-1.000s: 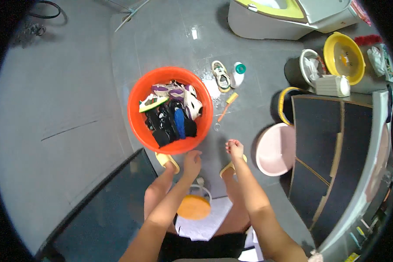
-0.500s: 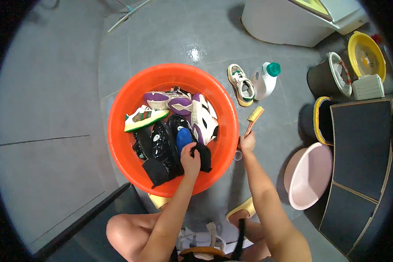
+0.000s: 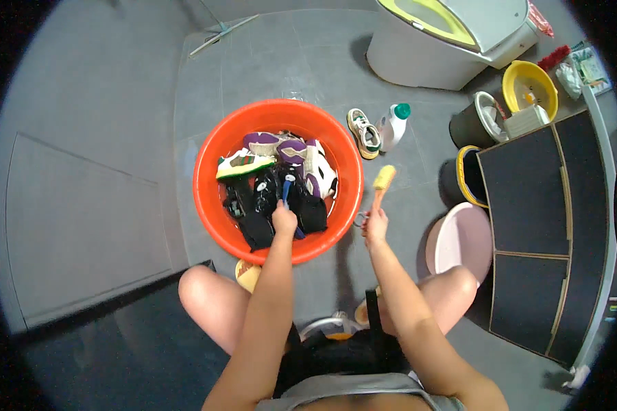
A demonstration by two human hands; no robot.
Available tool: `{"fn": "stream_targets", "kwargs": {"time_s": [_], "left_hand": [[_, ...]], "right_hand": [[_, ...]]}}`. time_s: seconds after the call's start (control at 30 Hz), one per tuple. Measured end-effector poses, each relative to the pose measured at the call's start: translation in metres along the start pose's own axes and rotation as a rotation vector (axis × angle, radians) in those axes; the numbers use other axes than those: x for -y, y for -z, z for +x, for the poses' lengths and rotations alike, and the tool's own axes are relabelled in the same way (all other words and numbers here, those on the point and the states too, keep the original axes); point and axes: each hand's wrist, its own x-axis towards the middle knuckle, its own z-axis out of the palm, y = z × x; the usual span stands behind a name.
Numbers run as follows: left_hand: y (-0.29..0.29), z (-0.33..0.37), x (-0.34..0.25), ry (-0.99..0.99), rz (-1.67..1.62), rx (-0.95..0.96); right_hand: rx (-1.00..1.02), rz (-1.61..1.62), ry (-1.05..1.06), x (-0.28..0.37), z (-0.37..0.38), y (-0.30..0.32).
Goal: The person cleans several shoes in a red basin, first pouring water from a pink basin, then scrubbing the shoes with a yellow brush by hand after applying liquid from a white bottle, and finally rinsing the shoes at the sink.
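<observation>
A round orange tub (image 3: 208,212) holds several shoes. In its lower half lie glossy black shoes (image 3: 266,192); above them are a white sneaker (image 3: 243,164) with a green-and-yellow sole and white-and-purple sneakers (image 3: 317,171). Over the black shoes, my left hand (image 3: 284,219) is closed round a narrow blue thing (image 3: 286,188) whose kind I cannot make out. Outside the tub's right rim, my right hand (image 3: 375,226) grips the handle of a scrubbing brush (image 3: 384,179), its yellow bristles pointing up and away from me. A small ring-like clear thing (image 3: 360,219) shows beside that hand.
Beyond the brush stand a white-and-green sneaker (image 3: 364,133) and a white bottle (image 3: 392,129) with a teal cap. To the right are a pink basin (image 3: 437,240), dark bins (image 3: 469,127), a yellow basin (image 3: 528,72) and a black cabinet (image 3: 528,288). A toilet (image 3: 418,55) stands at the back.
My left hand, earlier with fingers at a broad blue surface on a black shoe, is now closed round the blue thing, which looks narrow. The brush stays in my right hand; the whole view has shifted.
</observation>
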Motion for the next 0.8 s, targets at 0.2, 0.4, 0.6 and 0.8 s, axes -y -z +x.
{"fn": "stream_targets", "kwargs": {"time_s": [0.2,0.4,0.6,0.8], "left_hand": [[0.012,-0.039,-0.018,0.172,-0.124,-0.098],[-0.034,-0.027,0.019,-0.049,0.074,0.036],[-0.056,0.007,0.031,0.033,0.038,0.099],[-0.060,0.036,0.036,0.260,0.068,0.170]], "right_hand": [[0.294,-0.313,0.197,-0.035,-0.041,-0.022],[0.440,-0.191,-0.097,-0.051,-0.046,-0.043],[0.495,-0.211,-0.071,-0.048,0.002,-0.057],[0.521,-0.295,0.094,-0.049,0.012,-0.062]]}}
